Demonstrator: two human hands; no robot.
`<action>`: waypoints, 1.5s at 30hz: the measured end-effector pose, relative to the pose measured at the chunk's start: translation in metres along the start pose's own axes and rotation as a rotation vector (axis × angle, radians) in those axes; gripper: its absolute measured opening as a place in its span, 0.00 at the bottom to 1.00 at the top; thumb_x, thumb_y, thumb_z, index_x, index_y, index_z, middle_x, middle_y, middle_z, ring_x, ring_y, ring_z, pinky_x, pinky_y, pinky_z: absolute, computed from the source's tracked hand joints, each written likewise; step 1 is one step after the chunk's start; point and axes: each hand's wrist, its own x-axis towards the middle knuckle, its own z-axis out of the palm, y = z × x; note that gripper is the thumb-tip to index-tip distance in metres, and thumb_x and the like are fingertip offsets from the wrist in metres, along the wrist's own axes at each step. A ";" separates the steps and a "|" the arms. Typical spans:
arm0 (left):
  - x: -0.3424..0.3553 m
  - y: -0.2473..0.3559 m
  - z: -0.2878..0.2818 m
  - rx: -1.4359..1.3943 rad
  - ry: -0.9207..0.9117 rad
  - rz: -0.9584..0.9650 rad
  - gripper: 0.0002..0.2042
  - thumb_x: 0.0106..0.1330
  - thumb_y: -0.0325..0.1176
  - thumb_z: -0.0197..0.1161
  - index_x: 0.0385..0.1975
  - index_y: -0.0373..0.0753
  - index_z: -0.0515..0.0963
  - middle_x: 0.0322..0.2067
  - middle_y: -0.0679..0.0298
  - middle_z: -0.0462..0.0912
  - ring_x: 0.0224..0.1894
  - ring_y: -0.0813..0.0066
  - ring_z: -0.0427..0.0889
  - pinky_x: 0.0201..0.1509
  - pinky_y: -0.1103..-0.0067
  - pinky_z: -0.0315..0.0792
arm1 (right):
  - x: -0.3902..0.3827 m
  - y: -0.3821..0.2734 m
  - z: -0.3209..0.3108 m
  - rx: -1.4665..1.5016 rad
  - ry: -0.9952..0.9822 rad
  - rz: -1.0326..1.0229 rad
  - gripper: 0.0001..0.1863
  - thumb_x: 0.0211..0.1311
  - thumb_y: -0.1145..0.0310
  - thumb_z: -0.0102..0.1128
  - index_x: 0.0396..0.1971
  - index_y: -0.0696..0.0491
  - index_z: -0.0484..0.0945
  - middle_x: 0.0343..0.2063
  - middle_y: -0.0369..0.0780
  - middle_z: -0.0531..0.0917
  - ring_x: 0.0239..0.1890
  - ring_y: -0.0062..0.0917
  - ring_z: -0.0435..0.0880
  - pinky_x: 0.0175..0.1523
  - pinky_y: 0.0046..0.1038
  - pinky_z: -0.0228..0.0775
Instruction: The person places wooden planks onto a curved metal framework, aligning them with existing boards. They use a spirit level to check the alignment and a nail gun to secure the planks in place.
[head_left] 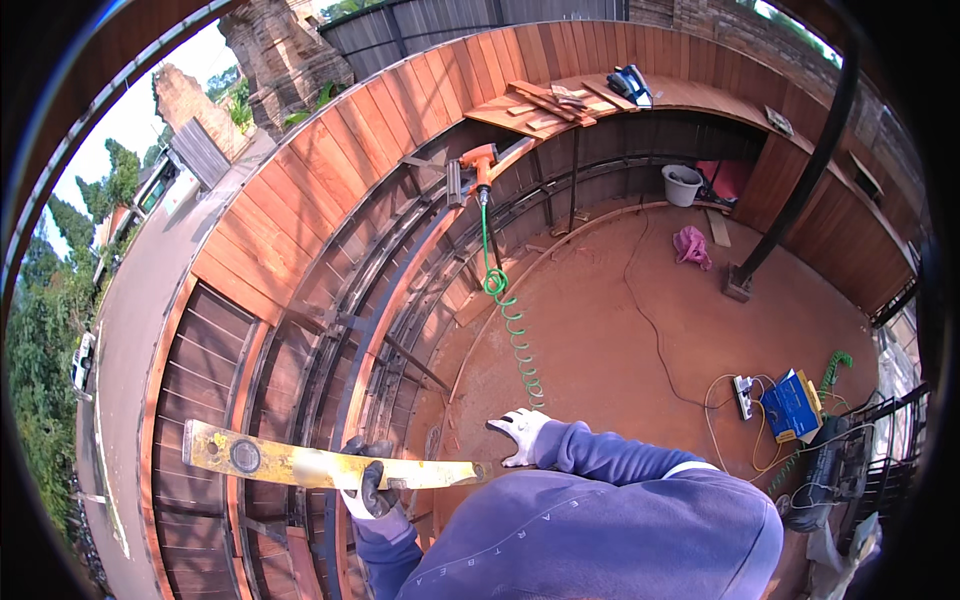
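Observation:
My left hand (372, 488), in a white and dark glove, grips a long, worn yellow spirit level (215, 448) held crosswise above the curved bench frame (357, 375). My right hand (515, 432), gloved too, has its fingers spread with nothing visible in them, near the lower end of a green coiled air hose (520, 345); whether it rests on anything I cannot tell. That hose runs up to an orange nail gun (478, 160), which lies on the upper part of the frame.
Loose boards (545, 105) and a blue tool (628, 85) lie on the far bench. A grey bucket (682, 182), a pink cloth (691, 245), a black post (800, 190), a power strip (742, 398), cables and a blue box (790, 400) are to the right.

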 end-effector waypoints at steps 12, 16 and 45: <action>0.061 -0.074 0.176 -0.430 -0.522 -0.501 0.20 0.65 0.30 0.58 0.56 0.34 0.67 0.48 0.51 0.79 0.52 0.57 0.79 0.62 0.63 0.71 | -0.062 0.064 -0.033 0.437 0.525 0.113 0.40 0.45 0.57 0.70 0.59 0.57 0.69 0.46 0.48 0.83 0.48 0.39 0.83 0.55 0.36 0.74; 0.094 -0.122 0.177 0.028 -0.841 -0.545 0.19 0.66 0.27 0.62 0.55 0.33 0.70 0.48 0.60 0.79 0.51 0.72 0.78 0.60 0.75 0.70 | -0.075 0.068 -0.046 0.647 0.595 0.270 0.36 0.43 0.61 0.74 0.55 0.57 0.73 0.46 0.45 0.83 0.49 0.30 0.83 0.57 0.30 0.73; 0.352 -0.199 0.037 1.433 -0.420 -0.089 0.29 0.63 0.55 0.57 0.55 0.40 0.74 0.49 0.53 0.81 0.55 0.57 0.77 0.72 0.60 0.49 | 0.224 0.351 -0.264 0.497 1.092 0.728 0.34 0.44 0.70 0.79 0.52 0.59 0.71 0.35 0.41 0.81 0.24 0.22 0.80 0.25 0.25 0.75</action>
